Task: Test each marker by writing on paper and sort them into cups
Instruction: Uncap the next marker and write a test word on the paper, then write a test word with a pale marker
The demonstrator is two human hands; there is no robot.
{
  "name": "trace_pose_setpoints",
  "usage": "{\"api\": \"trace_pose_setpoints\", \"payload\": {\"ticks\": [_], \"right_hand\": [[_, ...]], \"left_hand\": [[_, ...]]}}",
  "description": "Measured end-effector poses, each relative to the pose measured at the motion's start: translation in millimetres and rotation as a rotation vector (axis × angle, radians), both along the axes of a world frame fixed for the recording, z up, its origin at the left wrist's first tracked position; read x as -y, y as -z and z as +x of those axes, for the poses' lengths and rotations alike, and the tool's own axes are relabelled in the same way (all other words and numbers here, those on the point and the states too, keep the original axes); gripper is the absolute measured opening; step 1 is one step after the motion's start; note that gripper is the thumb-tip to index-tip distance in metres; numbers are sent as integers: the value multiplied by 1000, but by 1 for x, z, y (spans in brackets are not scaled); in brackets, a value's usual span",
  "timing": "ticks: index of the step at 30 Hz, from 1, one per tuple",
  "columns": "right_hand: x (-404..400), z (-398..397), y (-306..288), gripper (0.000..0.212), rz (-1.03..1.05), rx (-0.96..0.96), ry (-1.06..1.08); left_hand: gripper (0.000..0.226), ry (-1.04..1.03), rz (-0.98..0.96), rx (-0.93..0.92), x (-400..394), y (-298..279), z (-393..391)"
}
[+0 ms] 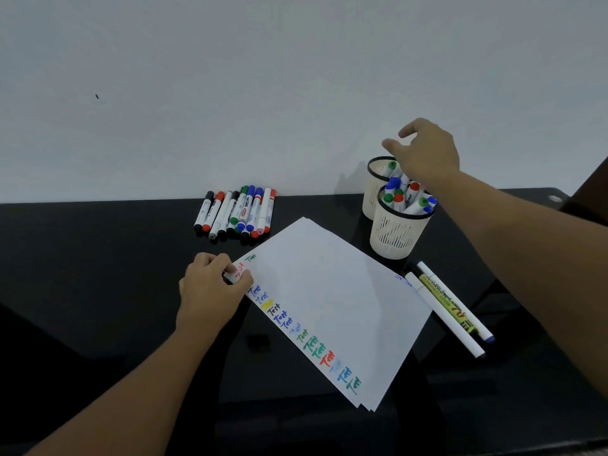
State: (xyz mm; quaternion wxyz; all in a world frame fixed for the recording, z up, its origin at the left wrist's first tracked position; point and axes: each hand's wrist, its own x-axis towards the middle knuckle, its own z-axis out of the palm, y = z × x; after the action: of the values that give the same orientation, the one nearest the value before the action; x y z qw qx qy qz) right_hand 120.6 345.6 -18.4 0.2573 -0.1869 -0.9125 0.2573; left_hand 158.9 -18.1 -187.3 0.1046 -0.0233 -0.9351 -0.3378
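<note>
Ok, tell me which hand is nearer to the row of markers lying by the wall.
Left. The left hand holds the paper's corner, just in front of the row of markers. The right hand hovers over the two cups, well off to the right.

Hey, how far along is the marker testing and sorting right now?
Well underway. Done: a column of coloured "Test" marks runs down the white paper, and both cream slotted cups hold markers. In hand: the right hand hovers open over the cups; the left hand pins the sheet's corner. Left: the row of capped markers by the wall.
</note>
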Motion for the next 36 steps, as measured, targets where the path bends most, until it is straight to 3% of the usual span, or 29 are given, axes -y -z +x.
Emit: {"api": "trace_pose_setpoints", "payload": {"ticks": [5, 9, 11, 14, 18, 25, 32, 36], "right_hand": [[31, 7, 4, 20, 216, -119, -48], [72, 12, 11, 20, 359, -177, -175], [95, 12, 21, 21, 308, -117, -302], [126, 9, 49, 22, 245, 121, -486], [155, 0, 96, 38, 225, 348, -587], [181, -18, 126, 51, 262, 406, -606], [190, -26, 132, 32, 252, 265, -495], [185, -15, 132, 21, 237, 62, -455]], "left_hand": [[24, 1, -10, 6, 0, -1, 1], [23, 1, 3, -9, 0, -1, 1], [23, 2, 8, -19, 0, -1, 2], [23, 7, 9, -30, 1, 0, 1], [22, 7, 9, -30, 2, 2, 0], [22, -5, 7, -26, 1, 1, -1], [23, -8, 28, -36, 1, 2, -1], [22, -7, 18, -46, 0, 3, 0]]}}
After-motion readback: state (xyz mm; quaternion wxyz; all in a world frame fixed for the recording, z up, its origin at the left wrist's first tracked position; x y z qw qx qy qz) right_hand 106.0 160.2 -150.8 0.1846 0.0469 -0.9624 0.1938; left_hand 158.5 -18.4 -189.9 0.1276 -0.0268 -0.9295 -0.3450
